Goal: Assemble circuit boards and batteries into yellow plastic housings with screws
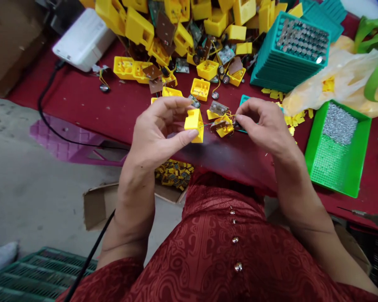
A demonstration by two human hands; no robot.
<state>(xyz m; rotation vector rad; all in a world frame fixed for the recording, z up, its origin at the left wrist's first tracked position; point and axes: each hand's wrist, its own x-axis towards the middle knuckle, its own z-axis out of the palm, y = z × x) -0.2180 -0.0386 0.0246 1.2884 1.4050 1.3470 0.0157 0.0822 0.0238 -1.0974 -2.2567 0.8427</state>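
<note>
My left hand (159,134) pinches a small yellow plastic housing (194,124) between thumb and fingers, above the front of the red-covered table. Thin wires run right from that housing toward another yellow housing (225,126) with a brown circuit board, lying on the table. My right hand (263,126) is closed at the fingertips near these wires, beside the edge of a teal tray (245,100). What its fingers grip is small and dark, and I cannot make it out. Just behind the hands stands an open yellow housing (200,89).
Yellow housings, boards and wired round parts are heaped at the back. A stack of teal trays (264,69) holds silvery round parts. At right lies a green basket (330,167) of small metal pieces. A white box (83,40) with a black cable sits at left; a carton (101,205) stands below.
</note>
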